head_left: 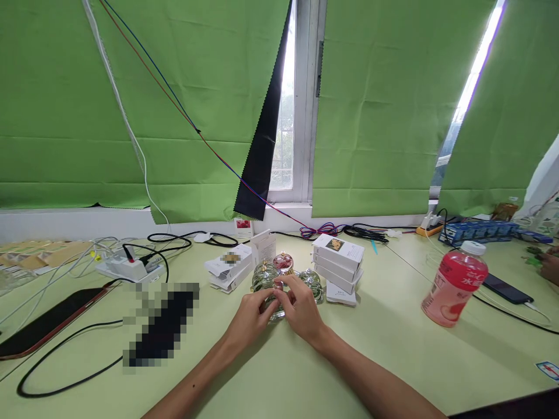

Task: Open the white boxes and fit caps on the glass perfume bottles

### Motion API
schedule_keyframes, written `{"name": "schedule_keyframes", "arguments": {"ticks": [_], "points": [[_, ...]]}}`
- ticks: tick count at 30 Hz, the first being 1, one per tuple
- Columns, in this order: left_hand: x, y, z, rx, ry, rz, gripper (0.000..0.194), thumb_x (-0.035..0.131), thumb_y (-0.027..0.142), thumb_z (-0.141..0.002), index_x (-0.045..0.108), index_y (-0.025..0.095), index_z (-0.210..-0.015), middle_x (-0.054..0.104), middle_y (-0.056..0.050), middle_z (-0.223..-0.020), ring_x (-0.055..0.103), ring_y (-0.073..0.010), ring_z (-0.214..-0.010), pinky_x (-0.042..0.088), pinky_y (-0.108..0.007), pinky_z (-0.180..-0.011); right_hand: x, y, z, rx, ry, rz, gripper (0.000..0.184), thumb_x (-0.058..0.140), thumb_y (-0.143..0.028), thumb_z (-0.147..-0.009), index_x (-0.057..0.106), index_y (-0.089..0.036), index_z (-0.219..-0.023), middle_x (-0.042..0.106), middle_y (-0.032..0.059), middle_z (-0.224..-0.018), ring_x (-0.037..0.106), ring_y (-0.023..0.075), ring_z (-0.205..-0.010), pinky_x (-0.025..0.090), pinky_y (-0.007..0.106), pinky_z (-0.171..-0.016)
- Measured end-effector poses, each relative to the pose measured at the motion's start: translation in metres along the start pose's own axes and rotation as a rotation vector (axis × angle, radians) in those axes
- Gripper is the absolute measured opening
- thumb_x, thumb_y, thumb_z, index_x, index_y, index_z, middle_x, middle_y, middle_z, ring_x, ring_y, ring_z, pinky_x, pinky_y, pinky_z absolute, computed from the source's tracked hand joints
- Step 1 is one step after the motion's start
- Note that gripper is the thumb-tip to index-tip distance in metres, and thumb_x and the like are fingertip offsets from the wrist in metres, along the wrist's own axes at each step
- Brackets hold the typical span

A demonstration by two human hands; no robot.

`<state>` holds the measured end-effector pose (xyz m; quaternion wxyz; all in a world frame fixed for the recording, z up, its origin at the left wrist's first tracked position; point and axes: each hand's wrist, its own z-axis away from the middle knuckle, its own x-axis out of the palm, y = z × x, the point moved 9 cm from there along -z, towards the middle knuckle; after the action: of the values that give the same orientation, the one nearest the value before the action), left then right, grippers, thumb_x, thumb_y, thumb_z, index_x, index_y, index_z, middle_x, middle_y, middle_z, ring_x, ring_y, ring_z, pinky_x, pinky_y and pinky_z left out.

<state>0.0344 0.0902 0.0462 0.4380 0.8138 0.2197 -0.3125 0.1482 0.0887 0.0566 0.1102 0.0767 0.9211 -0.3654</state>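
Note:
My left hand (253, 317) and my right hand (301, 308) meet at the middle of the table, fingertips pinched together. A small pinkish shiny thing (278, 284) shows between them; its kind is hard to make out, and my fingers cover most of it. Right behind my hands sits a cluster of glossy round baubles: a clear-green one (264, 273) with a gold cap, a red one (283, 262), and another greenish one (313, 285) beside my right hand. Part of one more shiny clear thing (277, 315) shows below my fingers.
White boxes (338, 262) are stacked right of the baubles, others (229, 267) to the left. A pink drink bottle (456, 285) stands at right, near a phone (506, 288). At left lie another phone (52, 320), a power strip (126, 265) and cables. Another person's hand (551, 265) shows at far right.

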Motion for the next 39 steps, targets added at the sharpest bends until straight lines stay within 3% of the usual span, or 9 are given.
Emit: {"name": "schedule_keyframes", "arguments": {"ticks": [4, 7, 14, 21, 32, 39], "points": [[0.0, -0.001, 0.001, 0.002, 0.005, -0.002, 0.027, 0.05, 0.028, -0.094, 0.072, 0.015, -0.085, 0.068, 0.0, -0.067, 0.049, -0.0113, -0.056, 0.035, -0.022, -0.057, -0.002, 0.004, 0.0, 0.063, 0.023, -0.012, 0.011, 0.058, -0.023, -0.094, 0.064, -0.019, -0.102, 0.061, 0.004, -0.094, 0.048, 0.0091, -0.055, 0.043, 0.023, -0.05], [0.001, -0.002, 0.002, 0.008, 0.009, -0.001, 0.026, 0.05, 0.026, -0.093, 0.071, 0.015, -0.083, 0.068, 0.0, -0.066, 0.049, -0.0112, -0.056, 0.036, -0.021, -0.057, -0.002, 0.004, 0.0, 0.08, 0.02, -0.027, 0.011, 0.059, -0.025, -0.094, 0.063, -0.018, -0.1, 0.061, 0.0031, -0.094, 0.042, 0.0068, -0.048, 0.041, 0.023, -0.048], [0.0, 0.003, 0.001, 0.007, -0.007, 0.002, 0.029, 0.048, 0.03, -0.096, 0.073, 0.017, -0.087, 0.068, 0.0, -0.067, 0.053, -0.0125, -0.057, 0.04, -0.022, -0.061, 0.0, -0.002, 0.002, -0.007, -0.03, 0.003, 0.021, 0.05, -0.023, -0.098, 0.063, -0.021, -0.115, 0.066, 0.0067, -0.106, 0.049, 0.0105, -0.056, 0.044, 0.025, -0.053], [-0.001, 0.001, 0.002, 0.005, -0.006, 0.009, 0.027, 0.05, 0.03, -0.096, 0.073, 0.017, -0.093, 0.071, -0.001, -0.071, 0.058, -0.0136, -0.06, 0.042, -0.022, -0.061, 0.0, -0.003, 0.002, -0.035, -0.02, 0.015, 0.021, 0.048, -0.019, -0.098, 0.064, -0.02, -0.112, 0.067, 0.008, -0.103, 0.061, 0.0167, -0.077, 0.047, 0.025, -0.058], [-0.001, 0.003, 0.0, 0.019, 0.007, -0.018, 0.026, 0.05, 0.027, -0.094, 0.073, 0.017, -0.087, 0.071, 0.0, -0.068, 0.057, -0.0133, -0.059, 0.041, -0.022, -0.06, -0.002, 0.0, 0.002, 0.03, 0.009, 0.035, 0.016, 0.056, -0.023, -0.097, 0.065, -0.019, -0.109, 0.065, 0.0051, -0.098, 0.051, 0.0098, -0.055, 0.046, 0.024, -0.053], [0.0, 0.0, 0.001, 0.004, 0.006, -0.033, 0.025, 0.049, 0.027, -0.095, 0.071, 0.017, -0.086, 0.07, 0.0, -0.068, 0.058, -0.0136, -0.059, 0.04, -0.022, -0.06, -0.001, -0.009, 0.002, -0.058, -0.038, 0.019, 0.024, 0.049, -0.017, -0.099, 0.064, -0.022, -0.117, 0.069, 0.0085, -0.108, 0.065, 0.0197, -0.09, 0.052, 0.027, -0.068]]}}
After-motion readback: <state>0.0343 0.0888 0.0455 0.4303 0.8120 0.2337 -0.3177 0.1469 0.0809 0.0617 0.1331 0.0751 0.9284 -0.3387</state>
